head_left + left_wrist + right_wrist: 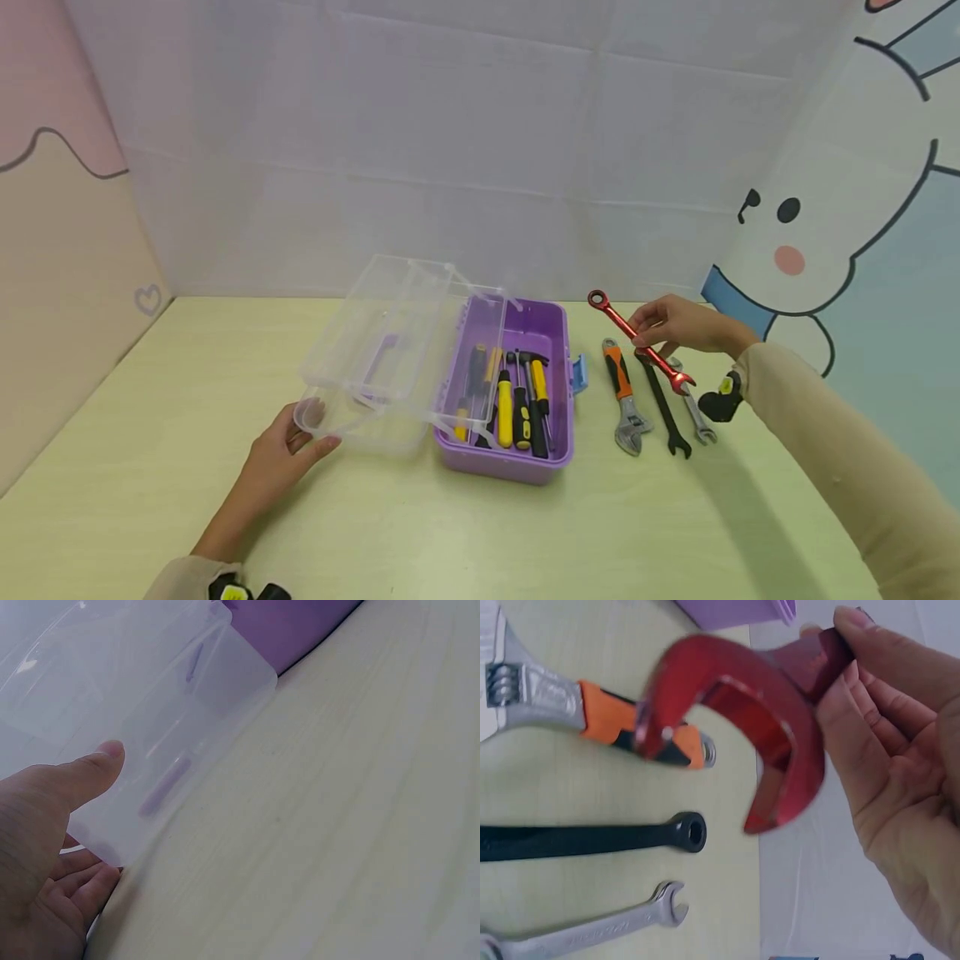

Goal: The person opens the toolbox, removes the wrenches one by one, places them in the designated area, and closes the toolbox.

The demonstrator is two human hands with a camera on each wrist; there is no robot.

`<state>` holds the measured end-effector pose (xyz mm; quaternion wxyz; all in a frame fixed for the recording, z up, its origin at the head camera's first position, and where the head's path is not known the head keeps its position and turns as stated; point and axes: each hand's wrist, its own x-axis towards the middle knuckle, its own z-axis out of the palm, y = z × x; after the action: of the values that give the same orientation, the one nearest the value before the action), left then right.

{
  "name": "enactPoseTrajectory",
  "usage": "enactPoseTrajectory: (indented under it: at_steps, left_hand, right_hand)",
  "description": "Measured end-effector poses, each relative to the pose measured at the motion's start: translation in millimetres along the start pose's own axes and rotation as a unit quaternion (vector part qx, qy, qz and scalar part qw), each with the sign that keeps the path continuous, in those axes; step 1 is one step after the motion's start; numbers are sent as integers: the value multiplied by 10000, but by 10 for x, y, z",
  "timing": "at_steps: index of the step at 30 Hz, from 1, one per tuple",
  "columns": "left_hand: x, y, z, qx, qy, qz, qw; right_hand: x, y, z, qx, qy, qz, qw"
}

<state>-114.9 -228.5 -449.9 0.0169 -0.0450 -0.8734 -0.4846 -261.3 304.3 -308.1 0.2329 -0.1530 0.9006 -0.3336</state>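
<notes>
My right hand pinches a red combination wrench by the middle of its shaft, raised above the table. Its open-end jaw looms large in the right wrist view. On the table below lie an orange-handled adjustable wrench, a black wrench and a silver combination wrench. At left, my left hand grips the outer end of a clear plastic lid, thumb on one face and fingers at the underside. That lid is swung out from a purple toolbox.
Inside the toolbox lie several tools, among them a yellow-handled screwdriver and a small hammer. A blue latch sticks out from its right wall. A white cloth backdrop rises behind the table.
</notes>
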Motion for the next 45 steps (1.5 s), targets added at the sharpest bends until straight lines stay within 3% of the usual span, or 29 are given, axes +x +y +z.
enactPoseTrajectory:
  at_steps: [9,22,34,45]
  left_hand:
    - [1,5,6,-44,13,35,10000]
    - [12,32,-22,-56,27,60,10000]
    - [-23,-3,-14,-78,8,83,9999]
    - [-28,1,5,-29,-1,65,10000]
  right_hand:
    - [-149,379,-20,285,94,398,9988]
    - [-426,927,18,427,246,647,9967]
    - [-660,1310,67,802,288,769,9934]
    - [-716,1497,103,555,535,1153,9903]
